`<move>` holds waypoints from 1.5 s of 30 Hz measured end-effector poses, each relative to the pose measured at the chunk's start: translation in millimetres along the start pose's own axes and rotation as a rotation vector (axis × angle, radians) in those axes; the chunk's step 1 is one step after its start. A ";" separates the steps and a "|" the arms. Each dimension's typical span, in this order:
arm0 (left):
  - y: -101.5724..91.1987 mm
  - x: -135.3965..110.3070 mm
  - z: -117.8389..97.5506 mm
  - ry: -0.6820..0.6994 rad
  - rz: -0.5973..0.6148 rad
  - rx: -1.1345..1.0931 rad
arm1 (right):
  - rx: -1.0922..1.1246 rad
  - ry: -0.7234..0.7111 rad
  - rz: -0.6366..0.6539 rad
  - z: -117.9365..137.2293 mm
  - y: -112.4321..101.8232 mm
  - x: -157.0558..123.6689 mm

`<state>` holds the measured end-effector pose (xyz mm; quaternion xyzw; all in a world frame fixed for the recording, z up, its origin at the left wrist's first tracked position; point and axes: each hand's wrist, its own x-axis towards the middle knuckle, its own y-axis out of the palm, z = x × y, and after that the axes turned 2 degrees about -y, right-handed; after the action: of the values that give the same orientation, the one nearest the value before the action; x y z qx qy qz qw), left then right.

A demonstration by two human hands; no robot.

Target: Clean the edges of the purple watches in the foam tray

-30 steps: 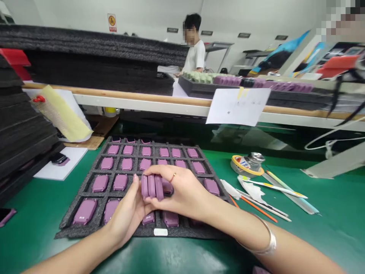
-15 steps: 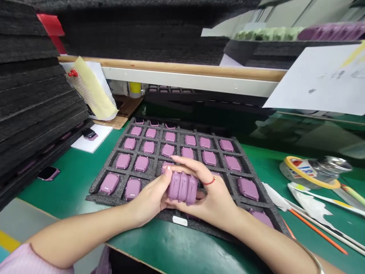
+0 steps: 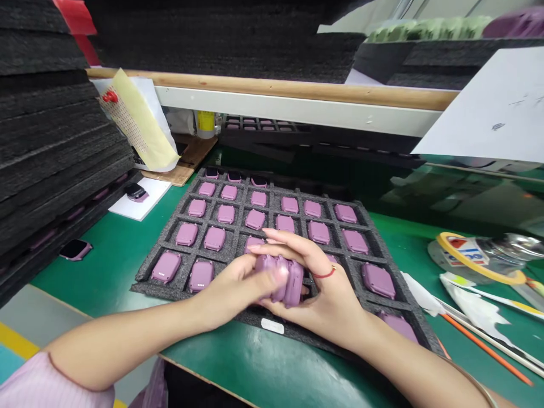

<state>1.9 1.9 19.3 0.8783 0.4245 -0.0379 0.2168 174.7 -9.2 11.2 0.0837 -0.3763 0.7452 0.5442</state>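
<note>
1. Mauve smartwatch cases (image 3: 283, 280) are gripped as a small stack between the left hand (image 3: 232, 289) and the right hand (image 3: 321, 289), both partly closed, above the near middle of a black foam tray (image 3: 147, 271).
2. More cases (image 3: 225, 214) are seated in the tray's cells.
3. No writing can be read on the white tray label (image 3: 272, 326), the tape roll's label (image 3: 463, 252) or the paper sheet (image 3: 484, 107) hanging far right.
4. A green bench mat (image 3: 91, 266) is spread beneath; black foam sheets (image 3: 51, 141) are stacked at left.

An electronics workshop: green bench mat (image 3: 85, 272), foam tray (image 3: 144, 277) of purple watches (image 3: 165, 266).
</note>
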 end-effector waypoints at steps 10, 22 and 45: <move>-0.3 1.7 -1.0 0.134 -0.047 0.131 | -0.127 -0.035 0.041 -1.8 5.0 -1.6; 2.7 2.1 -3.0 0.084 0.087 0.039 | 0.065 0.056 0.074 0.7 -1.4 -1.3; -0.1 2.6 -6.6 0.112 -0.188 0.193 | 0.232 0.202 0.172 11.1 -2.6 -3.0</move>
<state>2.6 6.7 24.5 0.8522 0.5107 -0.0497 0.1027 174.9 -18.3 18.6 0.0381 -0.2370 0.8321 0.5000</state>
